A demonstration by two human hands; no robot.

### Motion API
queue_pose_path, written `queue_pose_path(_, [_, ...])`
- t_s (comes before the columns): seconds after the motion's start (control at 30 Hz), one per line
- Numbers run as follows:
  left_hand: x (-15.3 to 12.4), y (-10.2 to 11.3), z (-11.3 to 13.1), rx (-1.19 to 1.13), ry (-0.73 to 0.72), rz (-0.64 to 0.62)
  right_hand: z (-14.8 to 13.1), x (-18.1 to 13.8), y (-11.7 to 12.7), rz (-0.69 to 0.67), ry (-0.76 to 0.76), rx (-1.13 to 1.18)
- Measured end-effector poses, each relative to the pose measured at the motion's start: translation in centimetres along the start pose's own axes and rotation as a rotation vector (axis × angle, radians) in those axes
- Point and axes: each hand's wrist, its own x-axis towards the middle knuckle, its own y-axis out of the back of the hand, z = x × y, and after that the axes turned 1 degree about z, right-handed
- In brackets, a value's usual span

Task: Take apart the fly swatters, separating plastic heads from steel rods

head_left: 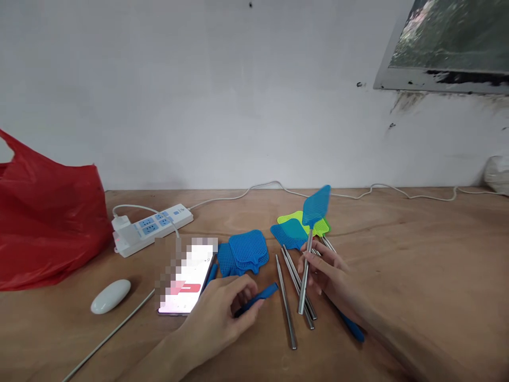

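Note:
In my right hand (324,265) is a fly swatter (316,207) with a blue mesh head up and a bare metal rod pointing down. My left hand (222,307) pinches a blue plastic handle (262,297), apart from the rod's lower end. Several loose metal rods (287,307) lie on the table between my hands. Left of them is a small stack of blue swatter heads (248,249). Behind my right hand lie a blue swatter head (289,233) and a yellow-green one (296,216). A blue handle (352,324) shows under my right forearm.
A lit phone (193,276) lies beside my left hand, with a white mouse (111,296) farther left. Behind them is a white power strip (153,228) with a cable along the wall. At the far left stands a red plastic bag (51,223).

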Motion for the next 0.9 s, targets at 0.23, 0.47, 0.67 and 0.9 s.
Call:
queue_pose_path(0.23, [-0.4, -0.9, 0.8, -0.207, -0.035, -0.045, 0.1, -0.1, 0.1, -0.024, 0.032, 0.110])
queue_pose_path(0.47, [-1.1, -1.2, 1.3, -0.239, 0.039, -0.090, -0.3, 0.0, 0.3, -0.017, 0.020, 0.176])
queue_pose_path(0.67, [-1.2, -1.4, 1.0, -0.257, 0.018, -0.054, 0.0, 0.1, 0.4, -0.018, 0.060, 0.127])
queue_pose_path(0.9, [-1.0, -1.4, 1.4, -0.257, 0.031, -0.054, 0.1, 0.0, 0.2, 0.033, 0.173, -0.062])
